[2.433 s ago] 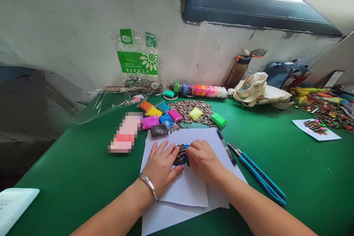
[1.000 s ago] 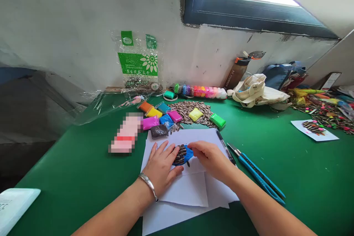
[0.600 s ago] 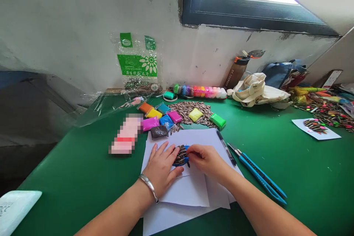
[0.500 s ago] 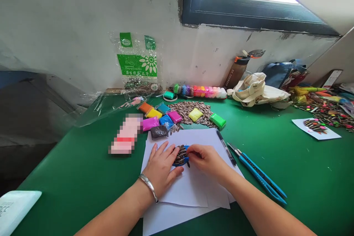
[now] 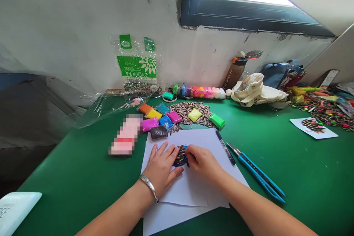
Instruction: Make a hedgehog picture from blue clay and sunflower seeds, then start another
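On the stacked white paper (image 5: 190, 191) lies a piece of blue clay (image 5: 186, 148) covered with rows of striped sunflower seeds (image 5: 180, 155). My left hand (image 5: 163, 164) rests flat with fingers stretched out, its index fingertip touching the left side of the piece. At the right edge of the clay, my right hand (image 5: 203, 160) is closed in a pinch. Its fingertips hide whatever is between them. One dark seed sticks out at the clay's lower right, just under those fingers.
Behind the paper are bagged clay packets (image 5: 159, 132) and a sunflower seed pile (image 5: 184, 112). A pen (image 5: 225, 147) lies on the paper's right edge, beside a blue utility knife (image 5: 260, 175). Farther right sits a card with a seed figure (image 5: 313, 127). A bottle (image 5: 235, 72) stands behind.
My right hand has shifted slightly at the clay's right edge, its fingers curling in more. The left hand stays in place. The view has turned very slightly.
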Tool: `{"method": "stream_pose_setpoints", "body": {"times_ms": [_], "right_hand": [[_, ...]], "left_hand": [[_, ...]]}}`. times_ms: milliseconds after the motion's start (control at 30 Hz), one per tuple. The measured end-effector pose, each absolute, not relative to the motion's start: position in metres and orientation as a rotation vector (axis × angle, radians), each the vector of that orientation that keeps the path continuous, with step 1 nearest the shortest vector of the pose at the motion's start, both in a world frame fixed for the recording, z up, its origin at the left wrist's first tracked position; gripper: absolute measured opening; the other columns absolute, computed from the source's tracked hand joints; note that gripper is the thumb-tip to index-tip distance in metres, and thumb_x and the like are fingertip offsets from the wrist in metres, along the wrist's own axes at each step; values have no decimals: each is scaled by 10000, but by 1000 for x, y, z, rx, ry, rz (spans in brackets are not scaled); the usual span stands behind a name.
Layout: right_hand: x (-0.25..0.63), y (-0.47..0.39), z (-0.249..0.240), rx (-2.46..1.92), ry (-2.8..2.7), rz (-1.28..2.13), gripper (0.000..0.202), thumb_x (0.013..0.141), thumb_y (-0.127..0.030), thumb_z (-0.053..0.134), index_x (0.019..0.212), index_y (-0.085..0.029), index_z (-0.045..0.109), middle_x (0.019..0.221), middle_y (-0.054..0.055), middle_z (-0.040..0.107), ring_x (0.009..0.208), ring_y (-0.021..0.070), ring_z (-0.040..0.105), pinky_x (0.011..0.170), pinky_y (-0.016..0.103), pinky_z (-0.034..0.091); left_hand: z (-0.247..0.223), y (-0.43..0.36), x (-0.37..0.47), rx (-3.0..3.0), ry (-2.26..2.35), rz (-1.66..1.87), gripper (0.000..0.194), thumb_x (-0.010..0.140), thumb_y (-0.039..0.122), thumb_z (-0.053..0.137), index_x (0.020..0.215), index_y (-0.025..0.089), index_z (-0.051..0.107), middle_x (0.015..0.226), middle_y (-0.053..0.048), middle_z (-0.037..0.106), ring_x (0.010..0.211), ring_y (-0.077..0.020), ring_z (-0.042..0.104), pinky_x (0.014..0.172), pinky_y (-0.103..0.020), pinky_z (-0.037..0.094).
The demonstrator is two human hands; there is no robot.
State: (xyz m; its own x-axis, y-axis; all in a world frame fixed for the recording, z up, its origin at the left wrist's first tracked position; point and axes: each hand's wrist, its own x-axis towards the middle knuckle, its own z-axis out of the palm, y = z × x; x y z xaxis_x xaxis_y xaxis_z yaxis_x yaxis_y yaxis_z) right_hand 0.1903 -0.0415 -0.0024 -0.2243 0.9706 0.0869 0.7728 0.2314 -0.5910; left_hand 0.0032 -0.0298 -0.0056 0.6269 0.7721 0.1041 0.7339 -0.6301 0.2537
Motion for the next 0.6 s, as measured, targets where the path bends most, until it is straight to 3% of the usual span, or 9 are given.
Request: {"method": "stream_pose_setpoints", "body": {"times_ms": [367, 600], "right_hand": [[182, -42, 0, -1786, -2192, 537, 148, 848, -156, 403, 860, -217, 538, 764, 8, 660, 625, 134, 557, 519, 217, 239], [194, -41, 2, -1684, -2133, 629, 173, 827, -157, 435, 953, -216, 539, 745, -4, 637, 639, 131, 540, 557, 207, 303]], "left_hand": [[-5, -30, 5, 2668, 1255, 272, 488, 854, 384, 515, 1292, 172, 476, 1324, -109, 508, 1276, -341, 351, 1020, -615, 245], [-6, -31, 5, 2668, 1256, 294, 495, 854, 407, 508, 1291, 177, 477, 1316, -111, 515, 1276, -333, 355, 1023, -610, 243]]}}
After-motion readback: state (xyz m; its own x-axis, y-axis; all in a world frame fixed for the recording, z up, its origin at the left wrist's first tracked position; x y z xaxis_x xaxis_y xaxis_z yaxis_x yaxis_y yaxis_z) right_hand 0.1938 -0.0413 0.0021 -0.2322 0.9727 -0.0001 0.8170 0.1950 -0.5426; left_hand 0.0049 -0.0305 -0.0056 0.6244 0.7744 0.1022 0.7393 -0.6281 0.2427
